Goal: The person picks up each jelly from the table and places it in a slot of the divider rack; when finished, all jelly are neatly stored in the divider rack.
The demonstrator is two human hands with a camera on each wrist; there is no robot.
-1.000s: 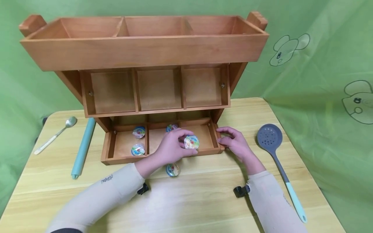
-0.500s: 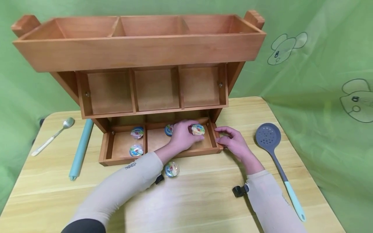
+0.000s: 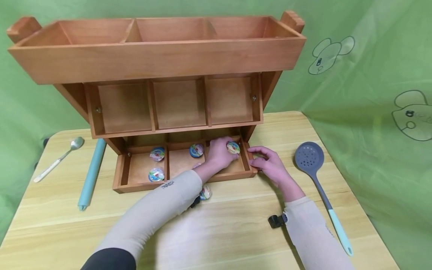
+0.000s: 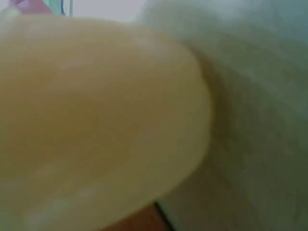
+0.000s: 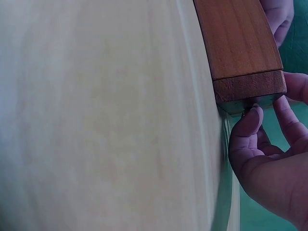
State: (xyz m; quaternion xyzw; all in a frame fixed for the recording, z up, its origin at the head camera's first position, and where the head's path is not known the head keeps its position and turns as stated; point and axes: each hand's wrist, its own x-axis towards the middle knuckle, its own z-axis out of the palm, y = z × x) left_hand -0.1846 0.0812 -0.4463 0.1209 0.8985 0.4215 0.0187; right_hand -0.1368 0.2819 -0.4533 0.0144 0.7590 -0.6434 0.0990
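Note:
My left hand [image 3: 220, 153] holds a small jelly cup [image 3: 233, 147] with a printed lid inside the right compartment of the lowest wooden tray [image 3: 141, 186]. Two more jelly cups, an upper one [image 3: 157, 153] and a lower one [image 3: 156, 174], lie in the left compartment. In the middle compartment sits a blue-rimmed jelly cup [image 3: 196, 150], and another is mostly covered by the hand. Beside my left wrist, a jelly cup [image 3: 205, 192] lies on the table. My right hand [image 3: 270, 165] touches the tray's right end with thumb and fingertips; the right wrist view shows this wooden end [image 5: 250, 85] closely.
The tiered wooden rack [image 3: 162, 62] rises above the lowest tray. A spoon [image 3: 60, 159] and a teal stick-shaped thing [image 3: 92, 174] lie left. A slotted skimmer [image 3: 309, 156] lies right. A blurred yellowish rounded shape [image 4: 106, 115] fills much of the left wrist view.
My left hand has moved right and back with the jelly cup, from over the tray's front edge into the right compartment. My right hand stays at the tray's end.

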